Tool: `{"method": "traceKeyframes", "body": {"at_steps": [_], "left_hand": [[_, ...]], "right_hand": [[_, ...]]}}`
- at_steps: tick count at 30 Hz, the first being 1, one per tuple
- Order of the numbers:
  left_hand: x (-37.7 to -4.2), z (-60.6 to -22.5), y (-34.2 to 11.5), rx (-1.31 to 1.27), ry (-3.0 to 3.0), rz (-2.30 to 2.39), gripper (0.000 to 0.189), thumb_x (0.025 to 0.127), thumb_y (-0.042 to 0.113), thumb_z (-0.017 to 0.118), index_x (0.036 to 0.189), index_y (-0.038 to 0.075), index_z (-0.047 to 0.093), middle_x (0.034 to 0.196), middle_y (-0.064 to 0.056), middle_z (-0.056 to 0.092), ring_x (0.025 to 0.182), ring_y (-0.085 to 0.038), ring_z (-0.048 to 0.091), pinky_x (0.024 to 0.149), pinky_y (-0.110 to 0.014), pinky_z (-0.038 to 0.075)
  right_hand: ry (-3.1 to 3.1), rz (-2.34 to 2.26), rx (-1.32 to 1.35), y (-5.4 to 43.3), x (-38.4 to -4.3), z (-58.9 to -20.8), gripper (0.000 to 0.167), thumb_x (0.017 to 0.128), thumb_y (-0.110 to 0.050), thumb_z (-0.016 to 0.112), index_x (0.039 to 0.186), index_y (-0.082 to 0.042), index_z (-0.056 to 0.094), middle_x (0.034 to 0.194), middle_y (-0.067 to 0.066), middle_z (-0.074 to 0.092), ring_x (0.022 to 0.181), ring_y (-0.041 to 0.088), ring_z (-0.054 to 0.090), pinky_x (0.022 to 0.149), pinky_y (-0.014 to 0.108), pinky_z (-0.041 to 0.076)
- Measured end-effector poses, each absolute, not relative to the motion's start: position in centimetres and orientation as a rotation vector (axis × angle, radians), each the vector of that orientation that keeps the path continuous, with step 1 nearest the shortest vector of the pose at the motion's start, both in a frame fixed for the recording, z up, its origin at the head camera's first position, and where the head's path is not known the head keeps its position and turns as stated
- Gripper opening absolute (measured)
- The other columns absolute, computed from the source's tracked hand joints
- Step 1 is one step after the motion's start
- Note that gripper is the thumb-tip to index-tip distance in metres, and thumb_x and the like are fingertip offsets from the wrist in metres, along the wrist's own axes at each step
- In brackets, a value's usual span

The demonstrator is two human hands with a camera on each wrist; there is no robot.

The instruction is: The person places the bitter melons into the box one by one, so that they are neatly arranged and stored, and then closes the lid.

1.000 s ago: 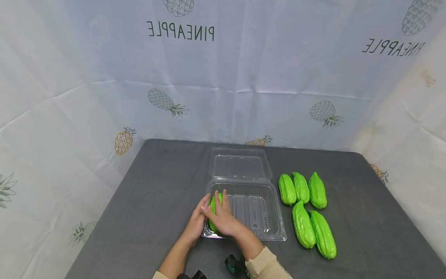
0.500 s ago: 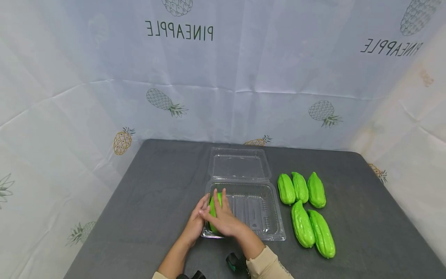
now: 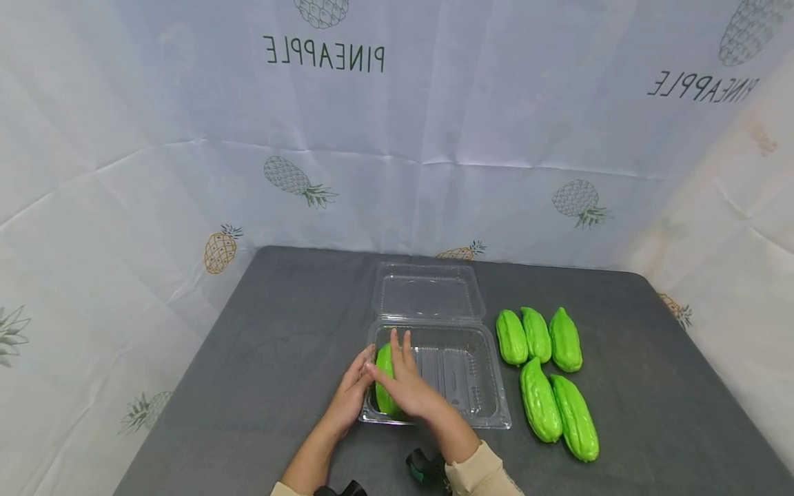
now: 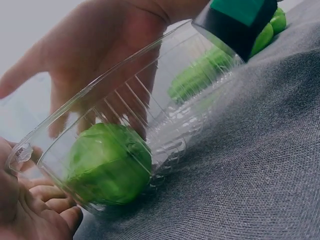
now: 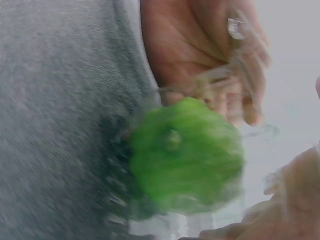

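Head view: your left hand (image 3: 347,398) is resting loose fingers against the clear box (image 3: 455,386), maybe steadying it; your spread right hand (image 3: 408,387) is gripping nothing, probably nudging the green gourd (image 3: 384,359) inside.

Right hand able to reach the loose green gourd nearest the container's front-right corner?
Likely yes: nothing covers that green gourd; the right hand would just have to clear the right wall of the container.
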State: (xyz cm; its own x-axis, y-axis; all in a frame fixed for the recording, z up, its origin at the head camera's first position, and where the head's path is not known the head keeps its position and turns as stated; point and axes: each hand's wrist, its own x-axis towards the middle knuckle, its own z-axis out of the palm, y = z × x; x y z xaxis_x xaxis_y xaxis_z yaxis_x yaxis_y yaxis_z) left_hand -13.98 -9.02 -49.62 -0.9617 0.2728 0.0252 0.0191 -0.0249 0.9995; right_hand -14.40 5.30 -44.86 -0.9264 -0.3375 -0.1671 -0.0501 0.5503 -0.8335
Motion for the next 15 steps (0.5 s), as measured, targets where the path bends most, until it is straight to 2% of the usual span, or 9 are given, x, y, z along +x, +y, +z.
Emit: {"method": "traceKeyframes", "body": {"at_steps": [7,9,11,13,15], "left_hand": [[-14.0,-49.8,-9.1,0.330,2.039,2.121,0.055,0.101,0.018,0.037,0.145,-0.008,0.015,0.153,-0.025,0.014,0.142,-0.036,0.010,0.113,-0.046,0.010],[-14.0,-49.9,-9.1,0.333,2.050,2.122,0.055,0.100,0.017,0.037,0.144,-0.008,0.016,0.153,-0.026,0.014,0.142,-0.037,0.010,0.115,-0.036,0.014],[-14.0,-50.0,-9.0,0.333,2.057,2.127,0.055,0.100,0.017,0.037,0.144,-0.009,0.016,0.152,-0.026,0.014,0.142,-0.037,0.010,0.114,-0.021,0.019],[-13.9,-50.0,-9.0,0.333,2.061,2.131,0.055,0.100,0.018,0.037,0.144,-0.009,0.016,0.152,-0.027,0.015,0.142,-0.038,0.010,0.106,-0.008,0.021],[-13.9,-50.1,-9.0,0.337,2.065,2.138,0.055,0.100,0.018,0.038,0.144,-0.009,0.017,0.152,-0.028,0.015,0.142,-0.039,0.010,0.099,-0.001,0.021]], "right_hand": [[2.524,-1.377,-0.326,7.2,-13.7,-43.3,0.082,0.094,-0.052,0.042,0.151,-0.011,0.000,0.154,0.019,-0.017,0.140,0.049,0.001,0.101,0.074,0.016],[2.534,-1.397,-0.323,7.9,-13.3,-42.9,0.079,0.095,-0.049,0.043,0.151,-0.012,0.001,0.155,0.017,-0.017,0.140,0.049,0.001,0.101,0.075,0.015],[2.548,-1.429,-0.323,8.7,-12.9,-42.7,0.078,0.095,-0.046,0.045,0.151,-0.014,0.002,0.155,0.015,-0.017,0.141,0.048,0.000,0.100,0.075,0.014],[2.574,-1.468,-0.329,9.4,-12.4,-42.6,0.075,0.095,-0.042,0.048,0.151,-0.015,0.005,0.156,0.012,-0.016,0.142,0.045,0.000,0.101,0.075,0.014],[2.613,-1.520,-0.357,10.1,-11.8,-42.5,0.073,0.095,-0.038,0.050,0.151,-0.016,0.009,0.157,0.009,-0.013,0.143,0.042,0.001,0.102,0.073,0.015]]}}
